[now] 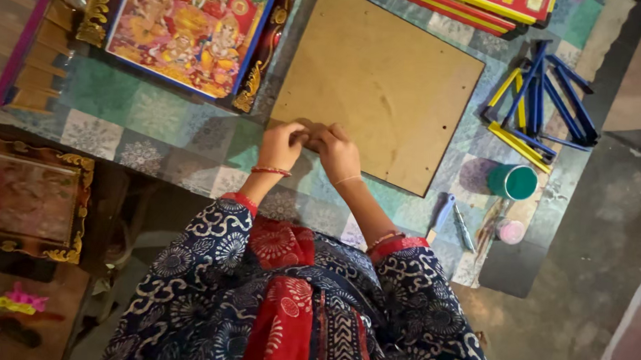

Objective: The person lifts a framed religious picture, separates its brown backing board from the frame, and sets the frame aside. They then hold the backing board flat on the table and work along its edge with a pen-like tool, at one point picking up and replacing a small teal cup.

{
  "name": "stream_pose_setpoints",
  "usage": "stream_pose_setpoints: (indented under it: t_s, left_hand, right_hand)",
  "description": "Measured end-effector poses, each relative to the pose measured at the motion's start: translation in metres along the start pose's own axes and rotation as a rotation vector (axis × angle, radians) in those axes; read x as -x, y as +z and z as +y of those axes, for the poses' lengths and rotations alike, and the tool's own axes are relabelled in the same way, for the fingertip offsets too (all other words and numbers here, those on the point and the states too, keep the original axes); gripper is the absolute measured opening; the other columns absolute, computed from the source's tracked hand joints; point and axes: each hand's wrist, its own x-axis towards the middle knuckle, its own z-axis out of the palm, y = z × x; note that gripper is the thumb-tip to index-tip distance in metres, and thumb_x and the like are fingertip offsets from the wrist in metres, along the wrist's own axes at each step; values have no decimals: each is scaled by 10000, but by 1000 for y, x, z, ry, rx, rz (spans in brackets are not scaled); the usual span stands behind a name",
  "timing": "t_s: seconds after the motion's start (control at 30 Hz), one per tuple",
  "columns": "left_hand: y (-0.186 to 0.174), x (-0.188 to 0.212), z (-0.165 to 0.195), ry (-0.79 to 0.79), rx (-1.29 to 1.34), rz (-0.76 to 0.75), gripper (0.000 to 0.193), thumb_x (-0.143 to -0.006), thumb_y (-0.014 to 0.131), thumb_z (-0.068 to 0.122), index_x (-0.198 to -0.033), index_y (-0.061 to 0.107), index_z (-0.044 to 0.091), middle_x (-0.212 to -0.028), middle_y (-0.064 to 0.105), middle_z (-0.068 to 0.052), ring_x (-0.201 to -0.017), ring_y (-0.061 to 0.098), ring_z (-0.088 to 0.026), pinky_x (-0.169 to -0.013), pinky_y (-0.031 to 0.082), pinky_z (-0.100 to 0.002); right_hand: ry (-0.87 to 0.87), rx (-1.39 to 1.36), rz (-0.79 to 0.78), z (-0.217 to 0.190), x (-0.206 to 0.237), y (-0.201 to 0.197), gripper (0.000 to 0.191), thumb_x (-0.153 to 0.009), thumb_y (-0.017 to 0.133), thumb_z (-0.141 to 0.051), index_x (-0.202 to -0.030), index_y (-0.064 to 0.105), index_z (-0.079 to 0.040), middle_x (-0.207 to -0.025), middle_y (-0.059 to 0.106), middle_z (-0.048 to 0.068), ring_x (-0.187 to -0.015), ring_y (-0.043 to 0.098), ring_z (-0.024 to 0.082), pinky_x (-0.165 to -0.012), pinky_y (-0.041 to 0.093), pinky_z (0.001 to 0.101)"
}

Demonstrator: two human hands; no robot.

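A brown hardboard backing panel [381,83] lies flat on the patterned table [152,117]. My left hand [282,144] and my right hand [338,153] meet at the panel's near edge, fingers curled and pressed together on that edge. Whether a small item sits between the fingers is hidden. Both wrists wear thin bangles, and blue patterned sleeves with red cuffs cover my arms.
A colourful framed religious picture [191,33] lies at the far left. Blue and yellow frame strips [540,102] are piled at right, beside a green tin [514,181], a small pink pot [510,231] and hand tools [454,220]. An ornate gold frame [32,198] stands at left.
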Motion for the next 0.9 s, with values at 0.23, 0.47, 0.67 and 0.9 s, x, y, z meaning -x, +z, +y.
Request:
stream_pose_setpoints:
  t_s: [0.23,0.47,0.67,0.9]
  left_hand:
    - [2,-1,3,-31,96,-41,139,-882,734,75,-1018,753,52,-883,777,-124,-788,778,-219,-701,607,-322]
    - [-1,1,3,-75,-18,-70,123,-895,745,111,-1006,762,60,-851,768,-128,-758,764,-235,-682,587,-343]
    - [2,-1,-4,-46,0,-71,115,-898,740,111,-1000,758,60,-861,770,-127,-782,770,-234,-696,591,-337]
    - [4,0,-9,-64,22,-57,126,-891,751,121,-1000,764,60,-862,771,-133,-768,771,-225,-687,593,-329]
  right_hand:
    - [37,79,-6,2,-3,6,36,-841,732,-104,-868,708,-102,-943,646,97,-864,684,361,-729,550,459]
    - [284,-82,-70,13,-11,10,113,-750,798,-146,-828,731,-99,-853,722,122,-785,719,334,-721,572,441]
    - [304,-70,-53,22,-9,22,104,-746,785,-109,-846,754,-108,-842,752,128,-776,733,317,-731,584,413]
    - [378,-134,-30,26,-7,24,96,-754,781,-140,-846,758,-129,-795,759,80,-732,756,256,-693,604,385]
